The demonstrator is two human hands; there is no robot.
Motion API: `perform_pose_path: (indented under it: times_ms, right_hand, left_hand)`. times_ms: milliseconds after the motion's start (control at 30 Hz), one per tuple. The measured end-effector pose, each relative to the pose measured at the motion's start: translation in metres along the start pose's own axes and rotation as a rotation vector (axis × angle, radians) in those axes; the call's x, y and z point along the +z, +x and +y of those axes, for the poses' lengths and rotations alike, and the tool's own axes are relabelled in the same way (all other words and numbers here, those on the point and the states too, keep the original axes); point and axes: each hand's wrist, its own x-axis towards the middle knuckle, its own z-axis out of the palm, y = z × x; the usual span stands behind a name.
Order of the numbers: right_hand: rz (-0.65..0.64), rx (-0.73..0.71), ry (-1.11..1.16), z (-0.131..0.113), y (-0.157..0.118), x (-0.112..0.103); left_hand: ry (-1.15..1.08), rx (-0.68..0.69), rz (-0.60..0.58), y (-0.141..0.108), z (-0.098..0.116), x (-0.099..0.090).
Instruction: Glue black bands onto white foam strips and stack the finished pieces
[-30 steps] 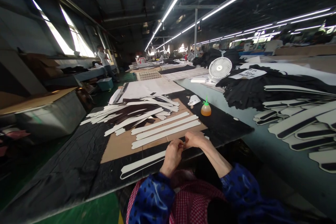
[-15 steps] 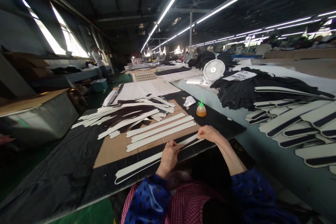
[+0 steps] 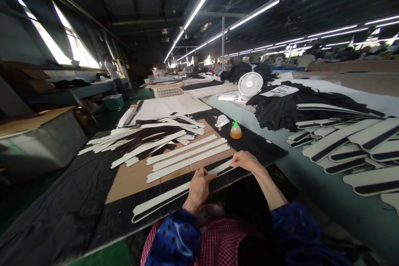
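A long white strip with a dark band along it lies slantwise on the black table covering near my body. My left hand is closed on the middle of this strip, thumb and fingers together. At its far right end, my right hand pinches the strip between thumb and fingertips. Three plain white strips lie side by side on a brown cardboard sheet just beyond my hands. Behind them sits a heap of loose white and dark strips.
A squeeze bottle with green spout and amber liquid stands beyond my right hand, near a crumpled white piece. On the right-hand table are black-banded white strips, a black pile and a white fan.
My hands keep their grip on the strip, which stays in about the same place. My right hand has shifted slightly along its end. The whole view has moved a little.
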Motion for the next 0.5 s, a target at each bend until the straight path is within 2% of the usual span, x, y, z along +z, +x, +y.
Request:
perform_pose_path:
  times_ms: [300, 500]
  right_hand:
    - [0.004, -0.001, 0.017, 0.006, -0.001, 0.0]
    - [0.059, 0.068, 0.009, 0.019, 0.008, 0.003]
  left_hand:
    - [-0.02, 0.0, -0.008, 0.0, 0.001, -0.001]
    - [-0.017, -0.005, -0.01, -0.001, 0.002, -0.002]
